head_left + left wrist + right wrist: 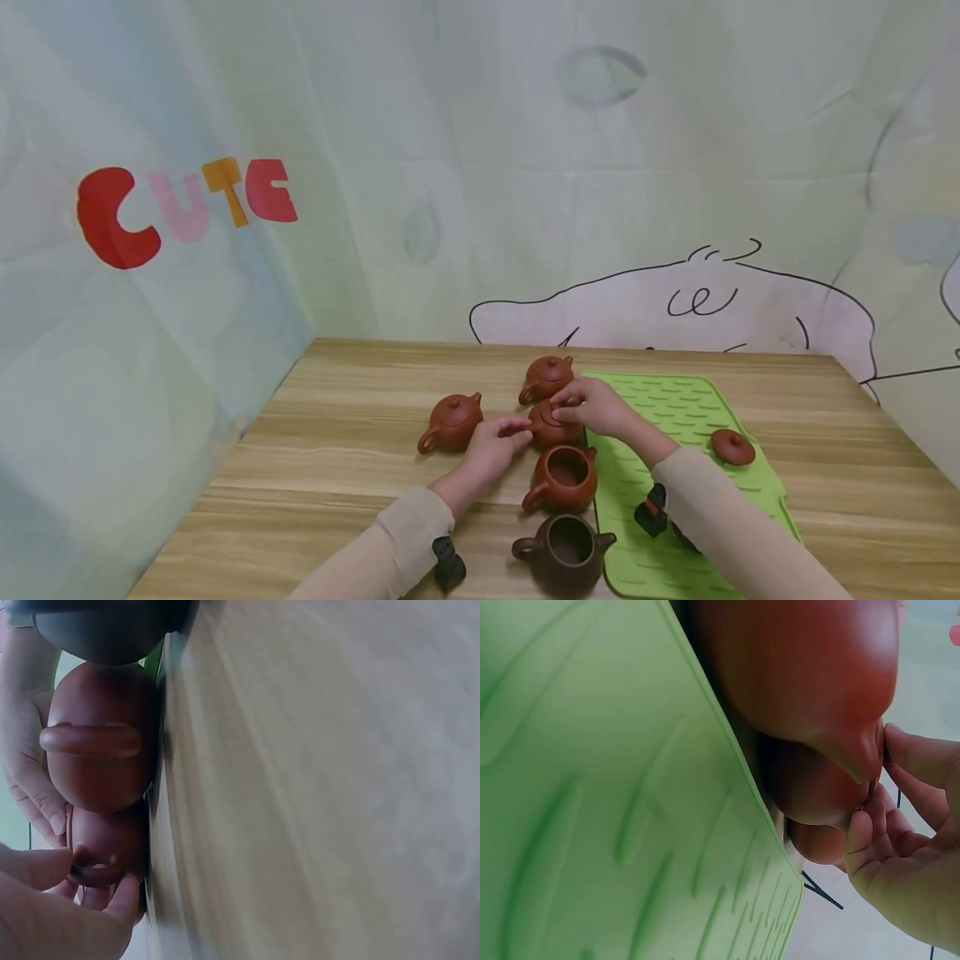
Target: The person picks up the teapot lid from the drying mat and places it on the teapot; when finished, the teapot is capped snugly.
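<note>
with 12 o'clock at the far edge of the table (285, 492), the small red-brown teapot (546, 435) lies at 2 o'clock from the left hand (491, 450), whose thumb and fingers pinch its handle (97, 874). from the right hand (602, 408) the same pot lies at 8 o'clock; that thumb and fingertips pinch its lid (545, 411), partly hiding it. around this pot, a lidded teapot (551, 379) stands just beside at 12 and another teapot (455, 425) apart at 9; at 6 come an open red-brown pot (551, 493), then a dark brown pot (566, 577). the green mat (637, 467) at 4 bears a loose lid (732, 447).
</note>
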